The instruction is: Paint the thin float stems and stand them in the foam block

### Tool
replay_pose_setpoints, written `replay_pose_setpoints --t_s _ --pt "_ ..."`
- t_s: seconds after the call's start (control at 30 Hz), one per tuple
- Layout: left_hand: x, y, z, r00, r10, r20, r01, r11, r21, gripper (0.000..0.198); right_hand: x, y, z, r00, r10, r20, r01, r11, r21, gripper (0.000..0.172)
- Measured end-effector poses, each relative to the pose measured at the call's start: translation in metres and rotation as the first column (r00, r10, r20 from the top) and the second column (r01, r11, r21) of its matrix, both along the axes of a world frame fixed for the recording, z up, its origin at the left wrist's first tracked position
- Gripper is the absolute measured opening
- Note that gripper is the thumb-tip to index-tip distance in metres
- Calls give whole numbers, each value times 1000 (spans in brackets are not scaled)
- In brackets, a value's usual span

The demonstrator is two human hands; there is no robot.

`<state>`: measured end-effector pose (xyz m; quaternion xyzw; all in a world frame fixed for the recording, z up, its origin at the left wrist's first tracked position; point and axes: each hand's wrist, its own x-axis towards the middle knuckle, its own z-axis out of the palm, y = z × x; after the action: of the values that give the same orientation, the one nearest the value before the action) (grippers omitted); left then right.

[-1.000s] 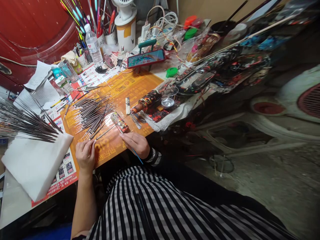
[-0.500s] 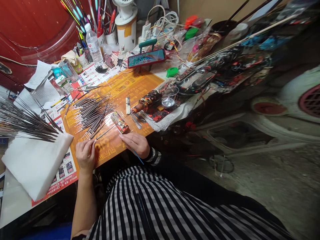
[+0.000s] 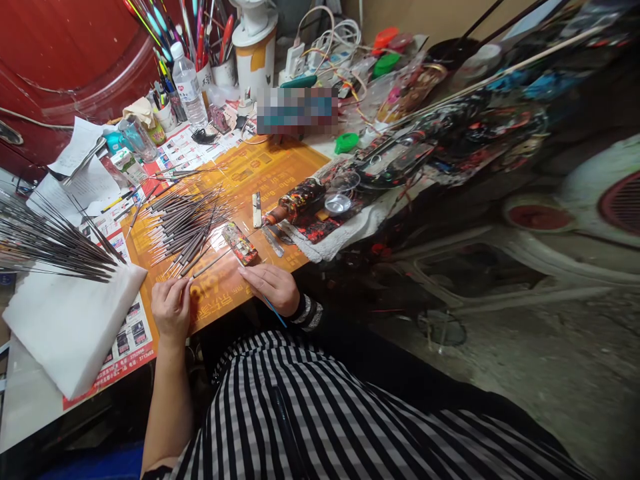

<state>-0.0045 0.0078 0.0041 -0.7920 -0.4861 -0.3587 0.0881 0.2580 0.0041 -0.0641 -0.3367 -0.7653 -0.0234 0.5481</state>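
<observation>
My left hand (image 3: 171, 307) pinches the end of a slender dark stick (image 3: 204, 268) at the table's front edge. The stick slants up to the right, toward a paint-crusted block (image 3: 240, 244). Just below that block, my right hand (image 3: 274, 288) is closed around a thin blue-handled brush (image 3: 276, 312); its handle sticks out under the palm, and its tip is too small to make out. Beyond my left hand lies a pile of similar dark sticks (image 3: 183, 223) with fine pale ends.
Many dark sticks (image 3: 75, 247) stand in a white foam block (image 3: 75, 327) at left. Paint-stained tools and a small metal dish (image 3: 337, 203) sit at right. A water bottle (image 3: 187, 87) and a pixelated device (image 3: 297, 110) are at the back. An orange sheet (image 3: 280, 167) covers the tabletop.
Both hands keep nearly the same pose and hold. The view has shifted very slightly, and the device at the back is now pixelated.
</observation>
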Motion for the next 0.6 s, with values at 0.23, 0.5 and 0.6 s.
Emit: replay_pose_setpoints --t_s 0.23,0.5,0.6 --pt "1 0 1 1000 -15 -9 15 1000 25 14 0 0 -1 1000 -8 5 8 1000 4 51" --pt "-2 0 -4 1000 11 3 -11 1000 -19 13 -5 -5 4 998 30 -64 -28 999 30 55" --pt "-2 -1 -5 1000 24 -1 -24 999 -29 13 -18 -13 7 992 105 -63 -104 994 17 56"
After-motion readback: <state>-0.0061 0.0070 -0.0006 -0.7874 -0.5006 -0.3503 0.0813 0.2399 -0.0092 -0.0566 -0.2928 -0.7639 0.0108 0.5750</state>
